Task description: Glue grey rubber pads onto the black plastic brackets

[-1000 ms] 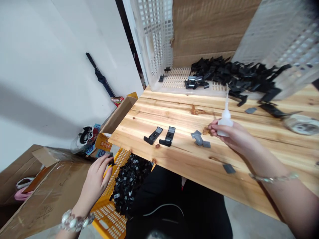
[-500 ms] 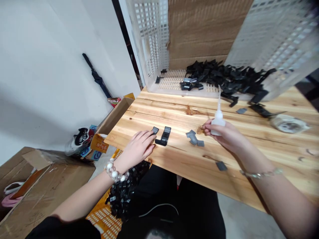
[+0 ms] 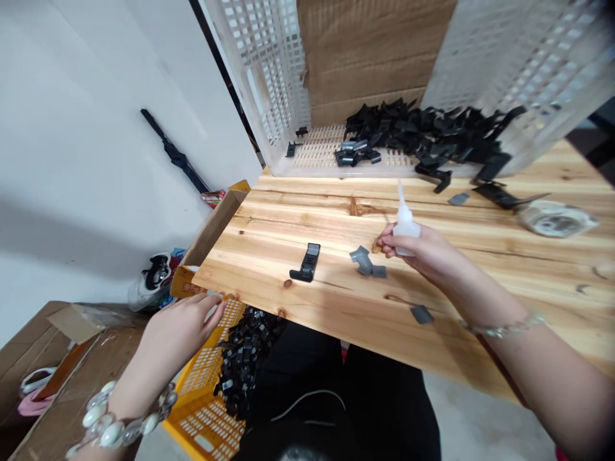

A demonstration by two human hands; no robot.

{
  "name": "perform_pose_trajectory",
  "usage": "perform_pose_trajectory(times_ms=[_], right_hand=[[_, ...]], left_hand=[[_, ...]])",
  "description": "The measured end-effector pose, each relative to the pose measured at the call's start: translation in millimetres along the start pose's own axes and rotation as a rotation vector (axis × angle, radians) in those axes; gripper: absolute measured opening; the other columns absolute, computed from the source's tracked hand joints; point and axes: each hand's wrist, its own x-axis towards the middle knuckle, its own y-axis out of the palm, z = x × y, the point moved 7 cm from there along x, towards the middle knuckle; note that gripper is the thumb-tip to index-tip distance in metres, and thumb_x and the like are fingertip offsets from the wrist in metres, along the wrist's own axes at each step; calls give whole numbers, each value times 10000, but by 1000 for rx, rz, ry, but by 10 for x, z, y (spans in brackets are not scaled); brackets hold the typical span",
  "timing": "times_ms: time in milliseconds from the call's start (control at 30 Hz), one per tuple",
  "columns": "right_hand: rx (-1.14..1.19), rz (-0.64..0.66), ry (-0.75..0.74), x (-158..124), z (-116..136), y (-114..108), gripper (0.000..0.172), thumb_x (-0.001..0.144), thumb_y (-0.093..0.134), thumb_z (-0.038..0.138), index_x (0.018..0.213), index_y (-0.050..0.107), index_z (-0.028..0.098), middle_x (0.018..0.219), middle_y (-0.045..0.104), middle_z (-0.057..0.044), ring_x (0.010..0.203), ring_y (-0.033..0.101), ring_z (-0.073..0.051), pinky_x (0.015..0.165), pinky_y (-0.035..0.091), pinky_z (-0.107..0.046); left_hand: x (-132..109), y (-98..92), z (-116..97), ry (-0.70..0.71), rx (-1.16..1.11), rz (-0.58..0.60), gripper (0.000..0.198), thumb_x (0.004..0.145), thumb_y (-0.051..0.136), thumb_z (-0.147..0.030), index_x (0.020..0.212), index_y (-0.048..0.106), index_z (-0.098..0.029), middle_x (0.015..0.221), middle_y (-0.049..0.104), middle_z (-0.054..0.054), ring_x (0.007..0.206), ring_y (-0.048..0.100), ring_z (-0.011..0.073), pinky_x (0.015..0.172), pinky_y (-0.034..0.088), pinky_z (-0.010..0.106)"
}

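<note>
black plastic parts (image 3: 423, 128) heap inside a white crate (image 3: 519, 77).

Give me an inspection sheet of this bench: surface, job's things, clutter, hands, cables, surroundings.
surface: wooden bench, bare pale planks with knots.
job's things: black clip and grey pieces lie on the bench; white squeeze bottle is in the right hand.
clutter: black parts heaped in a white crate; clear roll on the bench.
hands: right hand grips the bottle; left hand at the bench edge above a yellow crate, contents of the hand unclear.
cables: thin white cord across the person's lap.
surroundings: sneaker on the floor, umbrella against the wall, cardboard box.
</note>
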Motion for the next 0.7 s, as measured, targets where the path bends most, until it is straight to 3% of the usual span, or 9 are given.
perform_pose_trajectory(times_ms=[67,133,233,333,400,600,700], right_hand=[[-11,-8,-4,-14,18,9,168,635,758,175,768,659,151,738,652,-27,634,553,-98,601,455,-223],[-13,-14,-8,-23,36,20,167,630,754,179,762,656,148,729,648,-25,628,553,-93,601,455,-217],[3,-39,8,-28,46,20,203,612,770,201,761,643,148,719,648,-22,614,548,-89,587,452,-213],[30,-63,29,-28,53,16,245,584,789,208,760,629,149,700,645,-14,607,554,-86,576,449,-208],[42,-61,28,-24,62,24,251,573,795,210,749,628,145,691,646,-13,600,557,-85,573,450,-208],[59,-47,28,4,46,32,276,552,812,223,738,626,138,690,660,-18,567,558,-84,553,451,-214],[70,-56,26,14,41,25,276,549,807,224,731,618,139,661,650,-8,546,552,-79,541,444,-210]], left_hand=[[81,-144,-232,88,-118,-132,370,996,363,-421,1092,665,-229,1053,729,65,907,709,247,743,563,369],[173,-298,-596,238,-212,-294,342,990,388,-395,1161,639,-237,1176,686,73,1044,665,234,874,553,373],[329,-355,-1197,513,-280,-377,341,977,439,-344,1259,596,-235,1357,583,80,1251,540,251,1042,478,419],[633,-289,-1418,569,-283,-411,348,977,425,-276,1272,599,-215,1372,580,94,1250,541,266,1030,486,447],[983,-220,-1270,464,-305,-395,353,975,412,-249,1265,608,-202,1393,568,89,1272,529,249,1073,454,431],[2189,-243,-436,229,-285,-419,369,937,377,-186,1157,673,-160,1336,607,109,1207,575,264,1056,449,397],[2566,-296,-217,173,-271,-422,370,905,391,-161,1143,675,-157,1319,620,107,1182,587,257,1027,454,366]])
